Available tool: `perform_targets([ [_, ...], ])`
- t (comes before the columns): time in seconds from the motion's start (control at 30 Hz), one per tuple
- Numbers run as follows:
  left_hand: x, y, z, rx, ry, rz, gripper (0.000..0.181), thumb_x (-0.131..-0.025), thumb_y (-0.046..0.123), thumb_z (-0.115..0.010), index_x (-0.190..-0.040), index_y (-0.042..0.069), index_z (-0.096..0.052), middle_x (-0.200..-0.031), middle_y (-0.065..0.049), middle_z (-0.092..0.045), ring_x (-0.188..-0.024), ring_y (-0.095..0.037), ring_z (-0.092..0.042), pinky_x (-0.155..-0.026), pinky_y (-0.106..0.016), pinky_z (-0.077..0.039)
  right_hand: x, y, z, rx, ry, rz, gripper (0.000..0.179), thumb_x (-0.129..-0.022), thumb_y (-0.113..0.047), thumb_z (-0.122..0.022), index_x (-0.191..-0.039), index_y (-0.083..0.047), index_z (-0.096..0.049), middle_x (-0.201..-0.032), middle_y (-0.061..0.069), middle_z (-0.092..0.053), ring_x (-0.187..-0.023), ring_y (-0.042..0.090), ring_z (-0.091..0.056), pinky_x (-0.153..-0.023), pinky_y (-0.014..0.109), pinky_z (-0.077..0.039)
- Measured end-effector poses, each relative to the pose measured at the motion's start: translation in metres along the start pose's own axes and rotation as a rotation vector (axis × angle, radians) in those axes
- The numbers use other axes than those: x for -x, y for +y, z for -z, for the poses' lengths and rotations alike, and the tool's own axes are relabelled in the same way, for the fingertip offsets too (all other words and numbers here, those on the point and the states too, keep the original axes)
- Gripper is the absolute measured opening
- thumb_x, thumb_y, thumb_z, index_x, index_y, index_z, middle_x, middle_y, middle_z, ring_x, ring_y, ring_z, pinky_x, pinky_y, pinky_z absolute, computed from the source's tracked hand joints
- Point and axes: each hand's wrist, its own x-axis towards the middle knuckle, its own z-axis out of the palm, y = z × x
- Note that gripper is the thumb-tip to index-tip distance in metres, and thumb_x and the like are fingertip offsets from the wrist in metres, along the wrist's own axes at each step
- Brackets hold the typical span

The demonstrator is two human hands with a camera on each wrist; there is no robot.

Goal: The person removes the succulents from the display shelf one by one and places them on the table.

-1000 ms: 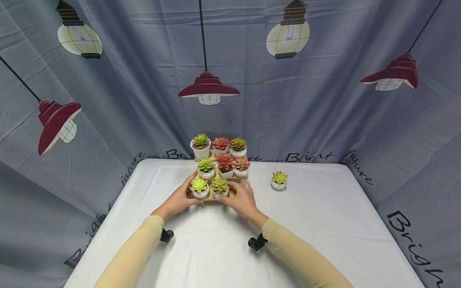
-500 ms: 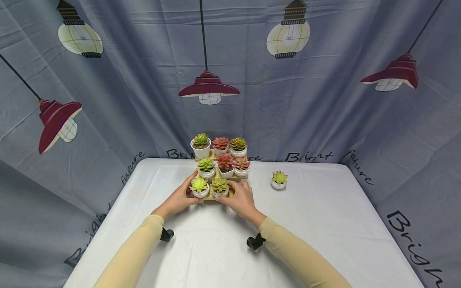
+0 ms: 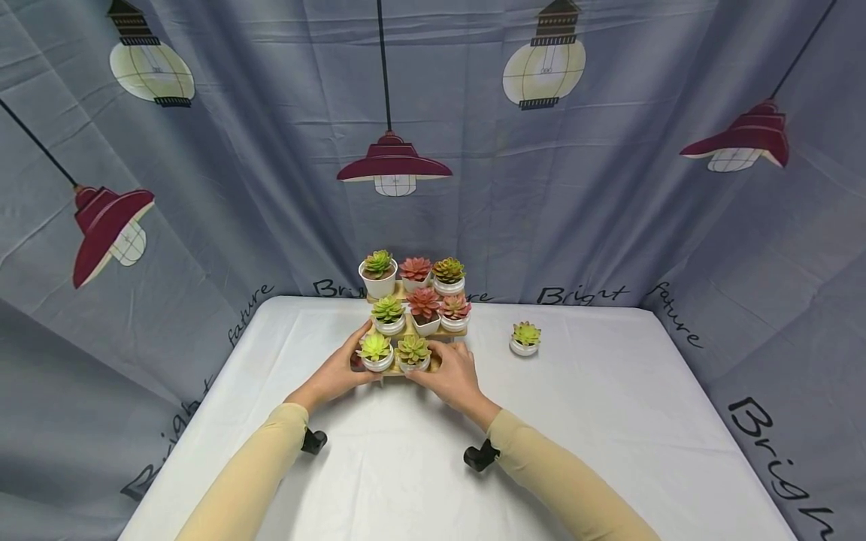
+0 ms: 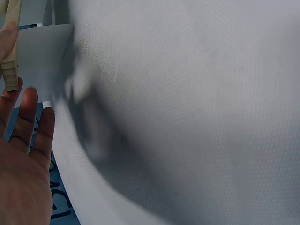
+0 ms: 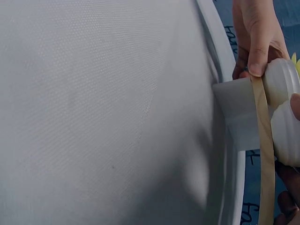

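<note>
A tiered wooden shelf [image 3: 433, 333] with white supports [image 4: 42, 61] stands at the back middle of the table, several potted succulents on its three steps. My left hand [image 3: 338, 370] grips the left end of the lowest wooden board [image 5: 264, 154], its thumb along the front edge. Beside that thumb sits a bright green succulent [image 3: 375, 349] in a white pot. My right hand [image 3: 455, 373] pinches the white pot of the green succulent [image 3: 413, 350] to its right, thumb in front and fingers behind. This pot stands over the lowest board, close to its neighbour.
Another yellow-green succulent [image 3: 525, 338] in a white pot stands alone on the white tablecloth [image 3: 595, 406], right of the shelf. A grey-blue curtain [image 3: 467, 218] printed with lamps hangs right behind the table's back edge.
My right forearm has shifted very slightly left from the first frame. Both hands keep their places at the shelf, and the pots stand as before.
</note>
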Motion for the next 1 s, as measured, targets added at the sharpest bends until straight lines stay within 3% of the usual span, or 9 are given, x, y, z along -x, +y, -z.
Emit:
perform_targets([
  [0.5, -0.003, 0.003, 0.000, -0.028, 0.002, 0.000, 0.113, -0.083, 0.024, -0.089, -0.165, 0.040, -0.013, -0.124, -0.011, -0.056, -0.100, -0.022, -0.060, -0.092, -0.041, -0.047, 0.015, 0.004, 0.024, -0.016, -0.024, -0.010, 0.079, -0.076, -0.053, -0.086, -0.141, -0.014, -0.063, -0.125, 0.007, -0.060, -0.118, 0.027, -0.048, -0.097, 0.050, -0.041],
  [0.87, 0.000, 0.008, 0.001, -0.022, 0.007, -0.007, 0.111, -0.083, 0.023, -0.089, -0.165, 0.039, -0.014, -0.120, -0.012, -0.055, -0.099, -0.023, -0.058, -0.091, -0.043, -0.046, 0.025, 0.032, 0.058, -0.042, 0.037, -0.070, 0.073, -0.076, -0.044, -0.087, -0.140, -0.015, -0.064, -0.125, 0.006, -0.062, -0.118, 0.025, -0.048, -0.098, 0.051, -0.043],
  [1.0, 0.002, 0.002, 0.000, -0.031, 0.006, 0.009, 0.112, -0.082, 0.027, -0.089, -0.164, 0.043, -0.014, -0.122, -0.011, -0.054, -0.099, -0.022, -0.059, -0.091, -0.041, -0.047, 0.029, 0.042, 0.071, -0.067, 0.049, -0.120, 0.074, -0.076, -0.042, -0.087, -0.141, -0.015, -0.063, -0.128, 0.010, -0.058, -0.120, 0.028, -0.049, -0.099, 0.053, -0.044],
])
